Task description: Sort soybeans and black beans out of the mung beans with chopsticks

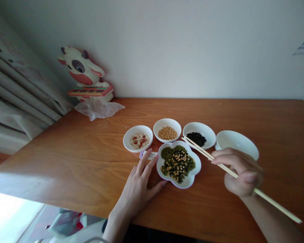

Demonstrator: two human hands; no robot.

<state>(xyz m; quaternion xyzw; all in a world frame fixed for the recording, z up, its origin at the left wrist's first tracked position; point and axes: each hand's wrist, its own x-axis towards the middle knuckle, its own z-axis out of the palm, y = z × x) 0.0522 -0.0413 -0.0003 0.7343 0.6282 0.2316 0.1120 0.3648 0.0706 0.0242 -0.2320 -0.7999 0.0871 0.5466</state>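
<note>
A white flower-shaped dish (pixel 196 167) holds green beans mixed with yellow and black ones. My left hand (pixel 139 187) lies at its left side, fingers spread, with fingertips by the dish's labelled tab (pixel 152 155) and the thumb at the lower rim. My right hand (pixel 239 172) is closed around a pair of wooden chopsticks (pixel 201 150). Their tips are over the near left edge of a white bowl of black beans (pixel 196 138), just above the dish; I see nothing between them. Behind the dish stand a bowl of yellow beans (pixel 167 133) and a bowl of pale and reddish flat pieces (pixel 140 140).
Another white bowl (pixel 234 140) sits at the right, partly hidden by my right hand. A cow-shaped toy keyboard (pixel 88 77) and a crumpled plastic bag (pixel 97 108) are at the back left of the wooden table (pixel 78 162). A curtain (pixel 17 91) hangs at the left.
</note>
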